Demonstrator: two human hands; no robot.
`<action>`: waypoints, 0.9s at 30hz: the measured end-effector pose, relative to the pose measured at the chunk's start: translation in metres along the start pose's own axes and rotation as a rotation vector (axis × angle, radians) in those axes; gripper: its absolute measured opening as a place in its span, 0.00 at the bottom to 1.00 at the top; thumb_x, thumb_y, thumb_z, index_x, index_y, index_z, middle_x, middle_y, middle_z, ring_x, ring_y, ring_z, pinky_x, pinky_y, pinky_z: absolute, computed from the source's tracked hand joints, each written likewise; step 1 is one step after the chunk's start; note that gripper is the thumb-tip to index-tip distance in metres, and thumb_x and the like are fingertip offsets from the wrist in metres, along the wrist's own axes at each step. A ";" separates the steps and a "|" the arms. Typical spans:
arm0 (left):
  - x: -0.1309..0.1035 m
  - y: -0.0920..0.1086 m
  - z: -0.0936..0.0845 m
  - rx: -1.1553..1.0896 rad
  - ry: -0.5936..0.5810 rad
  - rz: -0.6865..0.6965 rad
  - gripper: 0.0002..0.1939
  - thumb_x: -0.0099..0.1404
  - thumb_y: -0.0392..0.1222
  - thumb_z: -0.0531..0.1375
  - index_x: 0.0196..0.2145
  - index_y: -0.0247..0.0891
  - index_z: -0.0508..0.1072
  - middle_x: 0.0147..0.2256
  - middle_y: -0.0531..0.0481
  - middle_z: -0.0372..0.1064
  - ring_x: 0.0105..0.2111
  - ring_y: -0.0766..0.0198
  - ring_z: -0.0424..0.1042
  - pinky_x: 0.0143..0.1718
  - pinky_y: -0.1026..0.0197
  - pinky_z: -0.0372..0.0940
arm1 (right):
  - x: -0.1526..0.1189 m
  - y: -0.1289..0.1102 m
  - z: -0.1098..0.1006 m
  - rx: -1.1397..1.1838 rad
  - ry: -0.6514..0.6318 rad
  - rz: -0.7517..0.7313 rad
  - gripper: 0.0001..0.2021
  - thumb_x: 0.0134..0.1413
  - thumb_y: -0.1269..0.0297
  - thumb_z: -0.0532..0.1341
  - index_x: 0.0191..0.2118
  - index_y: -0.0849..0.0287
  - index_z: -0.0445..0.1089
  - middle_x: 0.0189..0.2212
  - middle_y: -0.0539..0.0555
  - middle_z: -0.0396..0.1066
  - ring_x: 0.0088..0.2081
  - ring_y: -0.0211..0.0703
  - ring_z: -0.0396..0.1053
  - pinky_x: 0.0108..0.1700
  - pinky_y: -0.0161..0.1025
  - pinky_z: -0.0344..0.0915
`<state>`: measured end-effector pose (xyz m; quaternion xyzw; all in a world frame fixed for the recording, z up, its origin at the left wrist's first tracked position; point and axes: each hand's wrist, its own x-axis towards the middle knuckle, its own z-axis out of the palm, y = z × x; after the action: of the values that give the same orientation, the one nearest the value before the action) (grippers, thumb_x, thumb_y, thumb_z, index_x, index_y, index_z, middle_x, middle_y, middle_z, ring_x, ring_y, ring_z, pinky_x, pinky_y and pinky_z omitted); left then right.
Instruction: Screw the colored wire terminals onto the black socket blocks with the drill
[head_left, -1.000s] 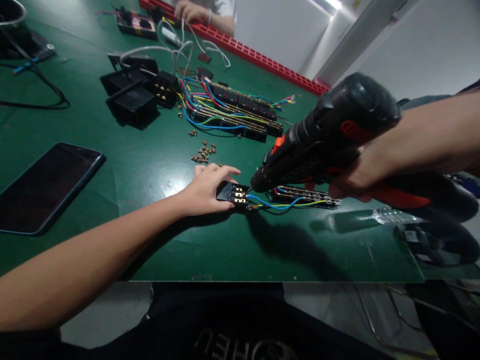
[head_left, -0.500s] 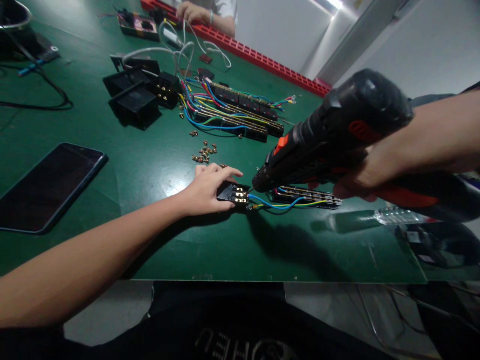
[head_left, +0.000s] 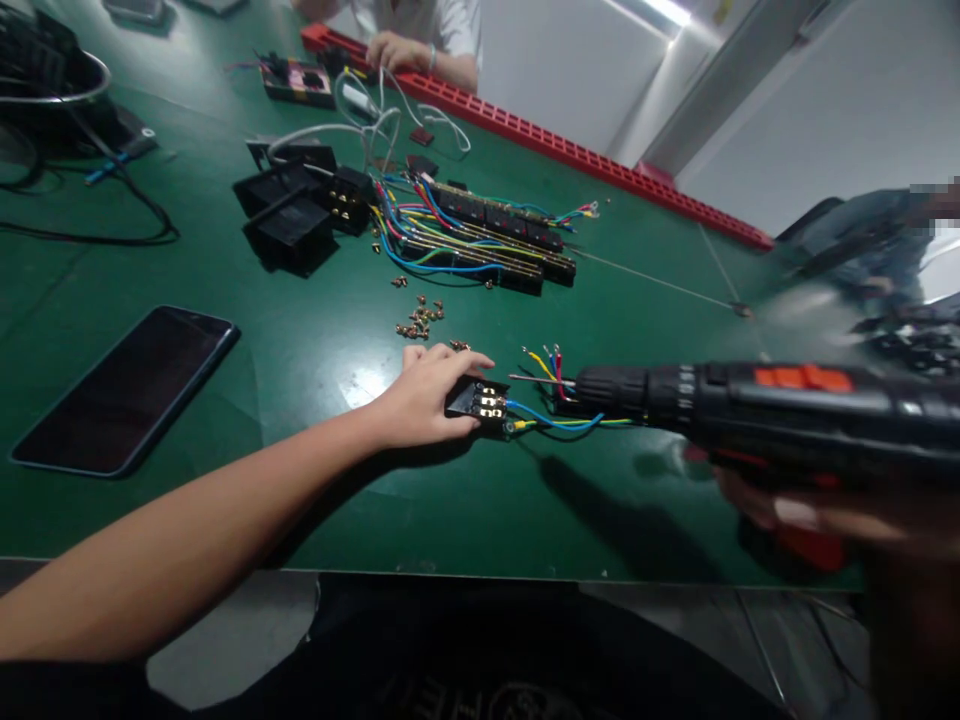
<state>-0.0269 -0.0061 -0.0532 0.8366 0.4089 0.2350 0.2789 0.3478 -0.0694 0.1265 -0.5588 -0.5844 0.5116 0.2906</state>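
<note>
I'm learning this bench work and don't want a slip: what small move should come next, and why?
Probably the right hand should lift the drill slightly, away from the loose wires: its thin bit crosses them in this view and might snag, though contact is unclear.

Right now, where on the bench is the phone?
In the head view, the phone lies at the left, on the green tabletop, above the left forearm and below the black cables.

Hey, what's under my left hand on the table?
Between thumb and fingers of your left hand is a black block, its brass contacts showing. Your palm hides whatever may lie directly beneath.
</note>
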 end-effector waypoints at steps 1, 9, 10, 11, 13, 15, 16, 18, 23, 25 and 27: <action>-0.001 0.001 -0.001 -0.001 -0.004 0.006 0.35 0.60 0.54 0.65 0.62 0.46 0.65 0.57 0.44 0.75 0.56 0.45 0.67 0.56 0.45 0.51 | -0.014 0.018 0.012 -0.013 -0.112 -0.048 0.21 0.42 0.64 0.73 0.47 0.57 0.82 0.22 0.58 0.71 0.18 0.46 0.67 0.17 0.40 0.58; 0.011 -0.015 -0.043 0.272 0.244 -0.104 0.19 0.73 0.52 0.53 0.48 0.39 0.78 0.47 0.41 0.77 0.47 0.50 0.71 0.51 0.48 0.60 | -0.045 0.120 0.053 0.424 0.085 -0.107 0.21 0.49 0.48 0.64 0.48 0.48 0.78 0.14 0.51 0.52 0.15 0.44 0.55 0.20 0.46 0.52; 0.018 -0.019 -0.049 0.342 0.193 -0.068 0.18 0.72 0.51 0.54 0.46 0.39 0.79 0.45 0.41 0.78 0.44 0.51 0.71 0.51 0.48 0.60 | -0.041 0.126 0.052 0.461 0.072 -0.109 0.21 0.50 0.48 0.64 0.48 0.49 0.78 0.14 0.50 0.51 0.16 0.43 0.55 0.22 0.46 0.53; 0.025 -0.022 -0.054 0.392 0.127 -0.015 0.16 0.71 0.49 0.55 0.45 0.40 0.80 0.44 0.41 0.78 0.43 0.51 0.71 0.51 0.48 0.60 | -0.037 0.130 0.050 0.494 0.058 -0.107 0.21 0.50 0.49 0.65 0.49 0.50 0.77 0.15 0.49 0.51 0.16 0.42 0.55 0.24 0.46 0.54; 0.039 -0.026 -0.059 0.486 0.000 0.043 0.15 0.69 0.47 0.56 0.44 0.41 0.81 0.41 0.41 0.77 0.43 0.51 0.71 0.50 0.47 0.61 | -0.027 0.135 0.049 0.565 0.008 -0.125 0.21 0.51 0.48 0.65 0.49 0.52 0.77 0.15 0.46 0.49 0.17 0.39 0.54 0.28 0.45 0.57; 0.049 -0.023 -0.059 0.557 -0.075 0.020 0.15 0.69 0.48 0.56 0.40 0.41 0.81 0.38 0.41 0.77 0.41 0.51 0.71 0.47 0.49 0.63 | -0.018 0.138 0.050 0.630 -0.037 -0.137 0.21 0.52 0.47 0.66 0.48 0.53 0.76 0.15 0.45 0.48 0.18 0.36 0.53 0.31 0.43 0.58; 0.052 -0.020 -0.057 0.581 -0.087 -0.024 0.16 0.69 0.50 0.56 0.38 0.40 0.81 0.37 0.41 0.76 0.39 0.52 0.72 0.45 0.50 0.64 | -0.014 0.139 0.051 0.656 -0.055 -0.140 0.21 0.52 0.48 0.66 0.48 0.53 0.76 0.15 0.44 0.47 0.18 0.35 0.53 0.32 0.43 0.58; 0.056 -0.013 -0.052 0.599 -0.089 -0.147 0.19 0.69 0.56 0.56 0.33 0.41 0.80 0.34 0.42 0.76 0.36 0.53 0.72 0.40 0.52 0.64 | -0.006 0.142 0.052 0.700 -0.087 -0.152 0.20 0.52 0.48 0.67 0.48 0.54 0.76 0.15 0.43 0.48 0.18 0.34 0.53 0.32 0.41 0.57; 0.057 -0.006 -0.039 0.590 -0.093 -0.337 0.13 0.61 0.54 0.63 0.29 0.44 0.79 0.26 0.47 0.73 0.30 0.54 0.73 0.35 0.55 0.65 | 0.003 0.151 0.053 0.789 -0.115 -0.177 0.21 0.51 0.48 0.68 0.47 0.53 0.74 0.15 0.42 0.46 0.18 0.33 0.50 0.30 0.40 0.54; 0.056 -0.007 -0.038 0.591 -0.081 -0.349 0.10 0.60 0.52 0.63 0.28 0.44 0.79 0.25 0.47 0.73 0.30 0.54 0.73 0.35 0.55 0.66 | 0.003 0.153 0.053 0.805 -0.108 -0.158 0.21 0.50 0.49 0.69 0.47 0.53 0.74 0.15 0.42 0.46 0.18 0.33 0.50 0.31 0.40 0.54; 0.054 -0.008 -0.043 0.575 -0.065 -0.360 0.09 0.59 0.50 0.63 0.28 0.44 0.79 0.26 0.47 0.75 0.30 0.54 0.74 0.35 0.54 0.66 | 0.002 0.152 0.055 0.812 -0.108 -0.163 0.20 0.51 0.49 0.69 0.47 0.53 0.74 0.15 0.42 0.47 0.18 0.33 0.50 0.31 0.40 0.53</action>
<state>-0.0279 0.0531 -0.0181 0.8024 0.5904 0.0304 0.0813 0.3512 -0.1050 -0.0309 -0.3231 -0.3920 0.7044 0.4957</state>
